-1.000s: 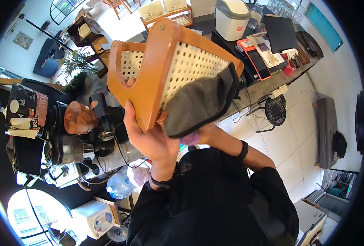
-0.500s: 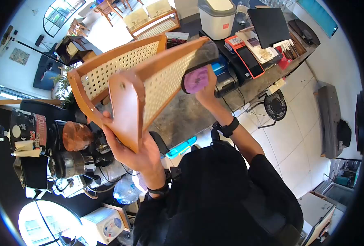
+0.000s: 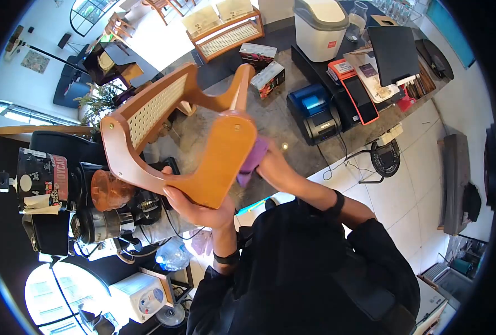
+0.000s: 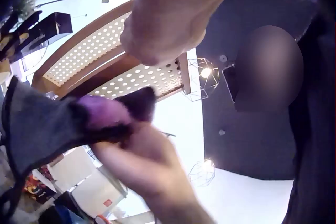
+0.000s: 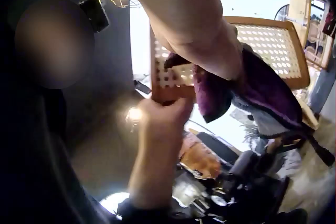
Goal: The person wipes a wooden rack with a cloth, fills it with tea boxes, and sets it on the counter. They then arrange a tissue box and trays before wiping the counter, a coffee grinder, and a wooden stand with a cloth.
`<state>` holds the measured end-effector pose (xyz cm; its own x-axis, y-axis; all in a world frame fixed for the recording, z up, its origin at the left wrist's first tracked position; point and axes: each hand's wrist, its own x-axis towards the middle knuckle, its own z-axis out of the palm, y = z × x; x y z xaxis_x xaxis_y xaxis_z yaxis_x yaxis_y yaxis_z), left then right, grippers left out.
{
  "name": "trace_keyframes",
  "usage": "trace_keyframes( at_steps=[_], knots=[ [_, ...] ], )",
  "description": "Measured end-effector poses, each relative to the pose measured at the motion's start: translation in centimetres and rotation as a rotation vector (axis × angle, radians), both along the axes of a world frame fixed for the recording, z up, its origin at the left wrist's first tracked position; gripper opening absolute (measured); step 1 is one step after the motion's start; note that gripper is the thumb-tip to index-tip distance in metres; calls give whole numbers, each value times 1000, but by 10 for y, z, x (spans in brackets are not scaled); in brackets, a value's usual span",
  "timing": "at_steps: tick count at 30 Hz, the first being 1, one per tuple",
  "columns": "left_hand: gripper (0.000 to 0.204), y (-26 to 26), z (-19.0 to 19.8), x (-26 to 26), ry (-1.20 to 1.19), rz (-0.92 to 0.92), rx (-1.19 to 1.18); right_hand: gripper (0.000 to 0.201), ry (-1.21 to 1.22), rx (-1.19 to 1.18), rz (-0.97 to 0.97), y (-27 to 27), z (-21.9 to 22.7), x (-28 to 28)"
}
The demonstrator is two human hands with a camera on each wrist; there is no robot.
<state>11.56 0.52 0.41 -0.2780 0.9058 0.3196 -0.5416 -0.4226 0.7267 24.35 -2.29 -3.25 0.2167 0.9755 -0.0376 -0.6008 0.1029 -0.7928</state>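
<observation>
Rack: a wooden rack (image 3: 224, 156) with pale perforated panels is held up, tilted, above the grey counter (image 3: 301, 156).
Left hand: the near bottom corner of the rack is gripped by the left hand (image 3: 206, 212), the wood held between thumb and fingers.
Right hand: a bunched cloth is held by the right hand (image 3: 273, 170), close by the rack's right side; how each finger lies is hidden.
Cloth: purple is shown on one face of the cloth (image 3: 252, 159) and grey on the other, with a dark edging; part of it is left hanging loose. Whether the wood is touched by it cannot be told.
Counter, far side: two small boxes (image 3: 268, 78) are seen beyond the rack, near another wooden rack (image 3: 229, 42).
Counter, right: a printer (image 3: 315, 114) is set near a red-edged device (image 3: 359, 99), with a white bin (image 3: 318, 42) placed behind them.
Counter, left: an orange tub (image 3: 111, 191) is seen among dark appliances.
</observation>
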Motion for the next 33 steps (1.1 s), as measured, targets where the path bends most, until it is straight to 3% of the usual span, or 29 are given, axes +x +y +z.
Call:
trace_keyframes(
  at_steps=[2, 3, 5, 8, 10, 12, 14, 16, 17, 18, 20, 21, 22, 24, 25, 26, 28, 30, 32, 33],
  knots=[
    [52, -2, -21, -6, 793, 432, 267, 22, -74, -114, 74, -17, 25, -1],
    [50, -10, -15, -2, 444, 267, -76, 24, 19, -74, 146, -26, 24, 3],
    [49, -13, -24, -5, 433, 232, -62, 31, 109, 16, 242, -37, 20, 13],
    [46, -18, -8, 5, 329, 224, -96, 33, 280, -13, 223, -48, 23, 13],
    [47, -26, -13, 2, 508, 109, -27, 28, 175, -112, 165, -48, 35, 14],
    [49, -32, -19, 5, 425, 90, -14, 28, 313, -125, -77, -42, 35, 26],
    [53, -38, -36, -3, 506, -72, -24, 30, 502, -107, -239, -33, 4, 58],
    [45, -35, -33, 5, 518, -32, 39, 29, 240, -72, -416, -22, -40, 97],
    [42, -31, -35, 5, 548, -96, 125, 27, 40, -125, -475, -18, -40, 105],
    [39, -27, -39, 4, 581, -159, 211, 27, 35, -116, -471, -15, -56, 112],
    [35, -24, -50, 1, 632, -137, 260, 29, -760, -372, -52, -13, -97, 119],
    [32, -24, -54, 5, 601, -163, 230, 39, -1225, -208, -84, -20, -96, 108],
    [31, -23, -58, 8, 569, -185, 203, 39, -1231, -198, -80, -26, -103, 101],
    [28, -20, -71, 6, 587, -172, 231, 50, -1552, -220, -172, -33, -123, 94],
    [28, -19, -87, 2, 656, -231, 242, 51, -1125, -151, -193, -35, -87, 90],
    [28, -20, -95, -1, 721, -291, 256, 51, -1135, -140, -188, -38, -51, 82],
    [27, -23, -95, 3, 710, -287, 242, 56, -608, -65, -361, -39, 9, 70],
    [21, -25, -94, 9, 680, -214, 189, 56, -670, -19, -345, -36, 41, 62],
    [19, -27, -102, 9, 698, -255, 244, 57, -723, 20, -324, -30, 49, 53],
    [18, -31, -125, 8, 710, -341, 180, 59, -515, -7, -178, -25, 49, 50]
  ],
)
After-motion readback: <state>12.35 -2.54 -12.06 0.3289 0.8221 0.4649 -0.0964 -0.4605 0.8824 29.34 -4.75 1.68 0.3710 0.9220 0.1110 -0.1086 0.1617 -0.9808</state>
